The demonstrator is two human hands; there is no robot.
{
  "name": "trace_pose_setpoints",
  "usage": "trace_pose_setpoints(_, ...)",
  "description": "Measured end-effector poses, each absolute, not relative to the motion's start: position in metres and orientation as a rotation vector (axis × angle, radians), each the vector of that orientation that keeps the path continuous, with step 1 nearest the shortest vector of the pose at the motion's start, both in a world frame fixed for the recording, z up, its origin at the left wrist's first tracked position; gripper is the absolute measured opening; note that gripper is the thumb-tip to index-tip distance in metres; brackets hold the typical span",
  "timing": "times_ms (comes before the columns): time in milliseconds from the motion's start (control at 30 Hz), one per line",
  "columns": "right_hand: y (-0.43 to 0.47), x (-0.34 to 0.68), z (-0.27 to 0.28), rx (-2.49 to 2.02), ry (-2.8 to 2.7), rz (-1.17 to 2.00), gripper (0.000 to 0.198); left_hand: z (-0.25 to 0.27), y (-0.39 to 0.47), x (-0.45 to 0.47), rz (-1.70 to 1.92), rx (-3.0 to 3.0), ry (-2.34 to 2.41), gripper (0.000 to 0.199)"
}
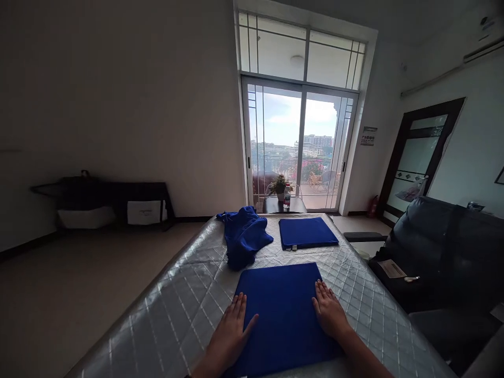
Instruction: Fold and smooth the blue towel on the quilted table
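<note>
A flat blue folded cloth, roughly square, lies in front of me on the silver quilted mattress. My left hand rests along its left edge, fingers stretched out and thumb spread over the fabric. On the right edge lies my right hand, palm down with straight fingers. Farther back, a second folded blue cloth lies flat with a small white tag at its near edge. Left of that is a crumpled blue garment in a loose heap.
To the right stands a black armchair with a card on its seat. Beyond the mattress a small dark table holds a potted plant and a bottle. A low dark bench with white boxes is at the left wall.
</note>
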State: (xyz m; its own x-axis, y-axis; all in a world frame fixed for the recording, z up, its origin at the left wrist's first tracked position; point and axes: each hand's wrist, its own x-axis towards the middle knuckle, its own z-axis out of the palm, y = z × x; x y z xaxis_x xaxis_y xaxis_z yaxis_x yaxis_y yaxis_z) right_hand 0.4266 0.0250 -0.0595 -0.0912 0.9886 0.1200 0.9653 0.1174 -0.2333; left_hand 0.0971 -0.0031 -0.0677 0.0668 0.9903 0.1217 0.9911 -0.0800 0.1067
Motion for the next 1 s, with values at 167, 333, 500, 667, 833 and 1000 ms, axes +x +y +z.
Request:
trace_pose_setpoints(167, 0.037, 0.418, -0.051, -2.001, -2.221, 0.015, 0.066, -0.053, -0.008, 0.101, -0.263, -2.379, -2.175, 0.077)
trace_pose_setpoints(333, 0.072, 0.406, -0.031, -1.936, -2.258, 0.139, 0.068, -0.049, -0.012, 0.099, -0.330, -2.399, -2.153, 0.073)
trace_pose_setpoints(500, 0.103, 0.402, -0.028, -1.954, -2.203, 0.176, 0.069, -0.048, -0.011, 0.100, -0.358, -2.384, -2.208, 0.075)
trace_pose_setpoints(667, 0.110, 0.405, -0.041, -1.970, -2.134, 0.216, 0.069, -0.050, -0.006, 0.099, -0.332, -2.399, -2.258, 0.077)
trace_pose_setpoints(833, 0.114, 0.409, -0.050, -1.961, -2.112, 0.249, 0.069, -0.050, -0.006, 0.101, -0.303, -2.383, -2.296, 0.081)
trace_pose_setpoints(1000, 0.118, 0.412, -0.053, -1.934, -2.114, 0.285, 0.068, -0.051, -0.006, 0.106, -0.153, -2.372, -2.248, 0.079)
